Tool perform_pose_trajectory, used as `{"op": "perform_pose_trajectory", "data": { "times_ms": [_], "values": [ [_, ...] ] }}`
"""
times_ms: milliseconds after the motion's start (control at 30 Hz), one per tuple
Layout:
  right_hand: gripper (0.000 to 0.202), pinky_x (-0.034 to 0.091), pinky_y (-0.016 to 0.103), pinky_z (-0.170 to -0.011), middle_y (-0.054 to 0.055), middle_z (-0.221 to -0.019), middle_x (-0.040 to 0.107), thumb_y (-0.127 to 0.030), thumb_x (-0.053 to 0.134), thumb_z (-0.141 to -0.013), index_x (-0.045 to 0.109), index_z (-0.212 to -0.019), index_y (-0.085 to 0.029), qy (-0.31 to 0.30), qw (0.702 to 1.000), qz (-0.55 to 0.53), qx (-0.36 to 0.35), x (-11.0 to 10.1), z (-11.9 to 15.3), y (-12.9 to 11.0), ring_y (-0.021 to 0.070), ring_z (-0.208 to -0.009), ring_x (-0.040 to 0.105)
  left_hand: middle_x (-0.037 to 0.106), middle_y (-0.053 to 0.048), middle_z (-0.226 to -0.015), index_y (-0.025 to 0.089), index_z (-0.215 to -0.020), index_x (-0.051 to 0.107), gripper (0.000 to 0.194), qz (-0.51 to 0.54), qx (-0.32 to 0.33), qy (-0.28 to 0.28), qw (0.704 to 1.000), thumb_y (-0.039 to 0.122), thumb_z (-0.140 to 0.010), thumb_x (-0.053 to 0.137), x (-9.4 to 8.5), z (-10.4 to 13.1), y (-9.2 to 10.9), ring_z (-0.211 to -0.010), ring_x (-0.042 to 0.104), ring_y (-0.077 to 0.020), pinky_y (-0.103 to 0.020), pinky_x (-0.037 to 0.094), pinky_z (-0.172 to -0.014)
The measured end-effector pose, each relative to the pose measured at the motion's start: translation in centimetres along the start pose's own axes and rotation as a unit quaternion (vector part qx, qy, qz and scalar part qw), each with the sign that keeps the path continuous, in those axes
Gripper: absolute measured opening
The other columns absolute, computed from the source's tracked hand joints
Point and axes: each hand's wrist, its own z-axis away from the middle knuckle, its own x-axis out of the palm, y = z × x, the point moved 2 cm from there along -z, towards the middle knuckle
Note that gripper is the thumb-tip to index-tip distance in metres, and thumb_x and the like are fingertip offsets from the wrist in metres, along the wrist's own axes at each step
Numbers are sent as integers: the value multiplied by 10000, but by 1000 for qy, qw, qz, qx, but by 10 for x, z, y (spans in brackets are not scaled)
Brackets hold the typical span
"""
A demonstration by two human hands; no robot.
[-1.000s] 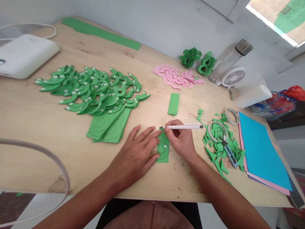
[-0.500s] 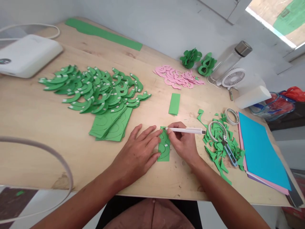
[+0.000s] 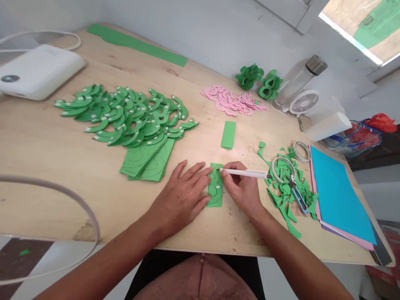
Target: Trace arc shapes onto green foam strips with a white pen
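My left hand [image 3: 184, 193] lies flat with its fingers spread, the fingertips pressing the left edge of a small green paper piece [image 3: 215, 200]. Curved outlines and a small white patch show on that paper. My right hand [image 3: 242, 187] pinches a white pen [image 3: 246, 172], its tip at the top part of the green piece. Farther back, a folded green paper strip [image 3: 228, 134] lies by itself. Left of my left hand, green paper rectangles with drawn curves [image 3: 143, 163] lie partly under a heap of curved green cutouts [image 3: 125, 116].
Green scraps [image 3: 284, 200] lie at right with blue-handled scissors [image 3: 299, 199] and a tape roll [image 3: 301, 151]. Beyond are a blue sheet stack [image 3: 342, 196], pink cutouts [image 3: 234, 101], a bottle [image 3: 295, 81] and a small fan [image 3: 304, 102]. A white device [image 3: 40, 71] sits at left; a cable [image 3: 84, 208] loops nearby.
The pen tip has shifted slightly right and down on the green paper, my right hand moving with it. My left hand stays on the paper's edge. The view has shifted slightly.
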Motion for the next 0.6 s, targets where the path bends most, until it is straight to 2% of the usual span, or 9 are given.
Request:
{"op": "perform_pose_trajectory", "data": {
  "times_ms": [367, 600],
  "values": [
    [113, 414, 224, -500, -15, -670, 596, -299, 563, -849, 607, -821, -199, 7, 1000, 7, -2, -2, 6, -2, 107, -539, 507, 583, -121, -1400, 159, -1109, 600, 227, -2, 9, 10, 1000, 244, -946, 467, 1, 1, 0, -1380, 442, -314, -602, 259, -1157],
    [109, 413, 222, -492, -16, -660, 592, -294, 560, -847, 603, -818, -198, 10, 1000, 0, -3, -2, 10, -1, 107, -532, 512, 591, -101, -1394, 190, -1150, 611, 250, -6, 12, 11, 1000, 233, -939, 483, -1, -1, 1, -1360, 462, -312, -600, 267, -1149]
  ]
}}
